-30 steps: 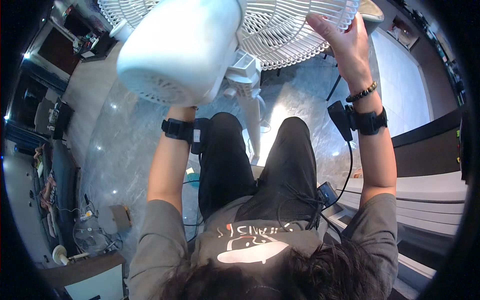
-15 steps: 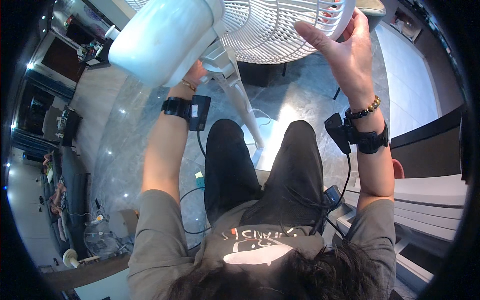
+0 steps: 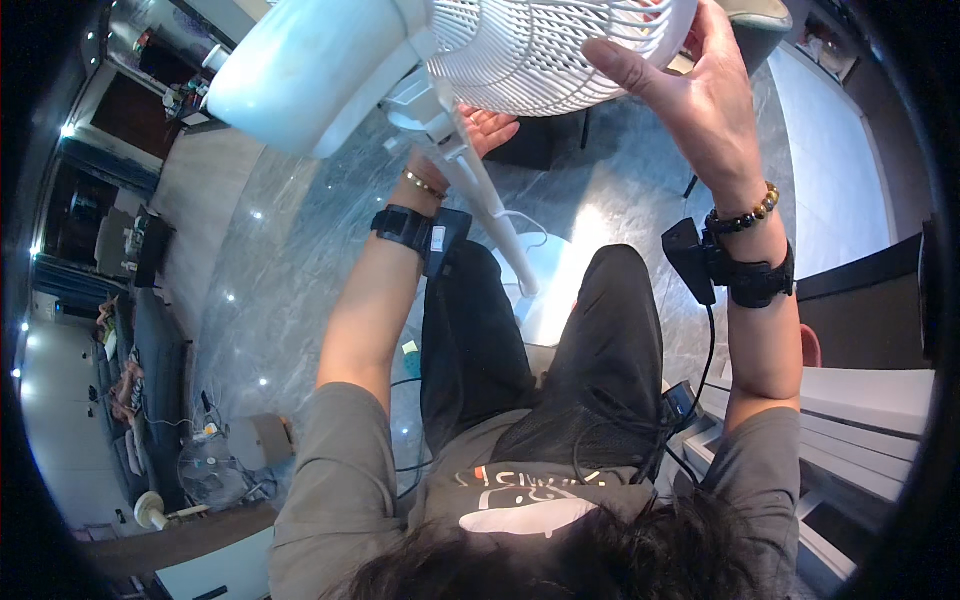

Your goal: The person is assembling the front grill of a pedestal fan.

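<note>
A white stand fan leans across the top of the view, with its smooth motor housing at the left and its ribbed rear grille at the right. My right hand grips the grille's right rim, thumb on the ribs and fingers round the edge. Behind the white pole, my left hand is open, palm up, below the grille; part of it is hidden by the pole and tilt joint. Whether its fingertips touch the grille I cannot tell. The pale round base rests on the floor beyond my knees.
Grey marble tile covers the floor. Another fan lies or stands at the lower left, near a dark sofa. White slatted furniture is close by my right elbow. A chair stands at the far right.
My left hand has moved right, from behind the motor housing to beyond the pole below the grille. My right hand keeps its hold on the rim. The fan head has shifted slightly left in view.
</note>
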The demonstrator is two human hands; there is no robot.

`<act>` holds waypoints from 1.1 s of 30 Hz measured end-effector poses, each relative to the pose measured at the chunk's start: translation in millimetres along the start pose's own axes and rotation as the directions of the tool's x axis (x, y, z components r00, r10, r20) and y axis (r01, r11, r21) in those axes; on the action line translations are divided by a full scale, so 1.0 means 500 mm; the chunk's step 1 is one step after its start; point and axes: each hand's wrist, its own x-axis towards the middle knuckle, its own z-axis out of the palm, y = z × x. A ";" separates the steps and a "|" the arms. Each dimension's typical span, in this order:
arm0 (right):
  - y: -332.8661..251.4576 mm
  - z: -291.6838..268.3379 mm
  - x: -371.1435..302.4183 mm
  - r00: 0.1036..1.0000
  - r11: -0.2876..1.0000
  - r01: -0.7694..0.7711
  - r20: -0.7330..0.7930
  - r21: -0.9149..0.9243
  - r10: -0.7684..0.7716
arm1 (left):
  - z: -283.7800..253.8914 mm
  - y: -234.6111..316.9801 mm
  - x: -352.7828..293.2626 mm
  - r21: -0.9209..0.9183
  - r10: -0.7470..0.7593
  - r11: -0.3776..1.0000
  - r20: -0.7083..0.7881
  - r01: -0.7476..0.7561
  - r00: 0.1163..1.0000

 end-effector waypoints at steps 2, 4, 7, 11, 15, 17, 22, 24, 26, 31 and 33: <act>0.040 -0.016 0.002 0.997 0.997 0.070 0.025 -0.040 -0.069 | 0.008 0.004 0.010 0.027 -0.056 0.998 0.055 0.054 0.997; -0.010 0.023 -0.030 0.985 0.927 0.158 -0.015 -0.340 -0.173 | 0.012 0.021 0.006 0.088 -0.112 0.990 0.067 0.106 0.991; 0.047 0.035 -0.063 0.926 0.858 0.284 -0.108 -0.428 -0.361 | 0.029 0.018 0.019 0.328 -0.109 0.939 -0.007 0.106 0.994; 0.052 0.027 -0.096 0.882 0.819 0.403 -0.066 -0.408 -0.466 | 0.004 0.071 0.013 0.285 -0.306 0.915 0.031 0.285 0.952; 0.067 0.039 -0.125 0.880 0.905 0.378 -0.227 -0.196 -0.417 | -0.016 0.100 -0.070 0.373 -0.344 0.868 -0.022 0.327 0.939; 0.093 0.031 -0.123 0.930 0.944 0.311 -0.170 -0.111 -0.326 | 0.060 0.044 -0.162 0.678 0.258 0.729 -0.143 -0.095 0.955; 0.165 0.036 -0.111 0.997 0.997 0.072 0.027 0.011 -0.072 | 0.045 -0.043 -0.197 0.868 0.611 0.364 0.051 -0.338 0.790; 0.196 0.041 -0.108 0.998 0.998 0.020 0.058 -0.066 -0.016 | 0.041 -0.067 -0.178 0.912 0.726 -0.015 0.291 -0.409 0.623; 0.222 0.050 -0.103 0.998 0.998 -0.017 0.066 -0.058 0.021 | 0.073 -0.079 -0.152 0.978 0.760 -0.018 0.147 -0.206 0.633; 0.310 0.064 -0.063 0.994 0.996 0.071 -0.088 0.055 -0.065 | 0.090 -0.092 -0.091 0.987 0.808 0.062 0.038 -0.150 0.587; 0.311 0.059 -0.061 0.990 0.997 0.075 -0.120 0.011 -0.073 | 0.077 -0.076 -0.083 0.974 0.742 0.042 0.119 -0.223 0.660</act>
